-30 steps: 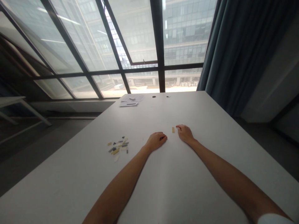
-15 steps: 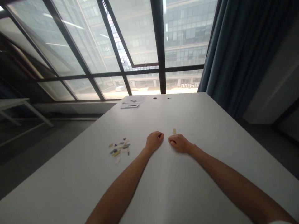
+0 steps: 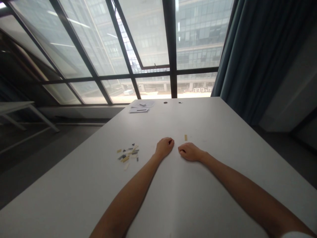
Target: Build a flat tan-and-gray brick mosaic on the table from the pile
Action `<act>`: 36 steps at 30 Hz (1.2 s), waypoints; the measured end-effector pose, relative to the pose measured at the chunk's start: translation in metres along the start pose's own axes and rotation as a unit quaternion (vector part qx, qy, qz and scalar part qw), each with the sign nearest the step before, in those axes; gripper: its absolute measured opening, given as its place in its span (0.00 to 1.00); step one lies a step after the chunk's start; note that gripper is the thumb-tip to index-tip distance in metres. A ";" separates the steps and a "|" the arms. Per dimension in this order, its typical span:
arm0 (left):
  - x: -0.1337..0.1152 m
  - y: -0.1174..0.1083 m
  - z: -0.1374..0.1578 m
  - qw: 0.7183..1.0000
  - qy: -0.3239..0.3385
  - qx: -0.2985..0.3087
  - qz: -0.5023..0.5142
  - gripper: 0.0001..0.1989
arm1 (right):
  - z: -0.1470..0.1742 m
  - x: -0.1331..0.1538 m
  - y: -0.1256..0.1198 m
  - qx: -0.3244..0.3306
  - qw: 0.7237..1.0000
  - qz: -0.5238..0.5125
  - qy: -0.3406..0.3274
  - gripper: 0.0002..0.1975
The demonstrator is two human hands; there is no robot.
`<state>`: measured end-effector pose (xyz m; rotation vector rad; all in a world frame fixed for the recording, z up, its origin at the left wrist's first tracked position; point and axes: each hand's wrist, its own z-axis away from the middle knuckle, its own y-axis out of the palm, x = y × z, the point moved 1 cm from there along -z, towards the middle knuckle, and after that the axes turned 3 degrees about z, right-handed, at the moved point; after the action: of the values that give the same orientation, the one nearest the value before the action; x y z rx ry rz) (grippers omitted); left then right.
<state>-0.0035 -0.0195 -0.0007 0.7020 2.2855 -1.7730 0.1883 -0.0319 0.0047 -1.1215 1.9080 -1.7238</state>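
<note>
My left hand [image 3: 165, 146] rests on the white table [image 3: 158, 122] with its fingers curled into a loose fist, and I see nothing in it. A short way to the right, my right hand [image 3: 190, 151] lies in a similar closed fist, also with nothing showing. The two hands are apart. Just beyond the right hand sits a small flat yellow piece [image 3: 186, 137], not touching it. Left of my left hand is a scattered pile of small building pieces [image 3: 128, 153] in yellow, grey, dark and whitish colours.
Papers [image 3: 140, 107] with a dark slim item lie at the table's far left corner. Two small dark round spots [image 3: 165, 102] are near the far edge. Windows stand behind, a blue curtain [image 3: 237, 66] at right, another table [image 3: 19, 107] at left.
The view has shifted slightly, so the table items appear a little higher. My right hand has drawn back slightly from the yellow piece. Both hands stay closed.
</note>
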 end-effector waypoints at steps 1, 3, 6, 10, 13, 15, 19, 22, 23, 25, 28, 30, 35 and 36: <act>0.000 0.000 0.000 1.000 -0.003 0.001 -0.001 0.16 | 0.000 0.000 0.000 0.002 1.000 0.001 0.000 0.12; 0.000 0.000 0.000 1.000 -0.008 0.003 -0.001 0.16 | 0.000 0.001 -0.001 0.004 1.000 0.004 0.003 0.12; 0.001 0.000 0.001 1.000 -0.008 0.004 0.001 0.16 | 0.001 0.003 -0.003 0.011 1.000 0.011 -0.003 0.11; 0.001 0.000 0.000 1.000 -0.006 0.002 0.006 0.16 | 0.001 0.005 -0.005 0.014 0.999 0.019 -0.022 0.11; 0.001 0.000 0.000 1.000 -0.005 0.000 0.007 0.16 | 0.001 0.005 -0.005 0.015 0.999 0.020 -0.023 0.11; 0.001 0.000 0.000 1.000 -0.001 0.000 0.010 0.16 | 0.001 0.005 -0.005 0.017 0.999 0.021 -0.018 0.11; 0.001 0.000 0.001 1.000 0.008 0.001 0.014 0.16 | 0.001 0.005 -0.004 0.017 1.000 0.018 -0.014 0.11; 0.000 -0.001 0.001 1.000 0.006 -0.001 0.009 0.16 | 0.002 0.005 -0.004 0.018 1.000 0.013 -0.009 0.11; -0.001 -0.001 0.001 1.000 0.004 -0.001 0.008 0.16 | 0.002 0.005 -0.004 0.020 1.000 0.012 -0.006 0.11; -0.002 -0.002 0.001 1.000 0.001 0.002 0.008 0.16 | 0.002 0.005 -0.004 0.023 1.000 0.012 -0.002 0.11; -0.004 -0.003 0.002 1.000 -0.010 0.010 0.005 0.17 | 0.002 0.004 -0.003 0.027 1.000 0.015 -0.002 0.11; -0.005 -0.003 0.003 1.000 -0.023 0.013 0.001 0.17 | 0.002 0.004 -0.003 0.030 0.999 0.017 -0.004 0.11; -0.004 0.000 0.004 1.000 -0.020 0.003 0.011 0.16 | 0.005 0.004 -0.002 0.032 0.999 0.015 -0.003 0.11; -0.002 0.000 0.004 1.000 -0.018 0.002 0.018 0.16 | 0.005 0.004 -0.002 0.032 0.999 0.014 -0.003 0.11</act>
<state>-0.0018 -0.0236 -0.0010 0.7011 2.2332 -1.7600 0.1898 -0.0384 0.0070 -1.0713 1.8433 -1.7514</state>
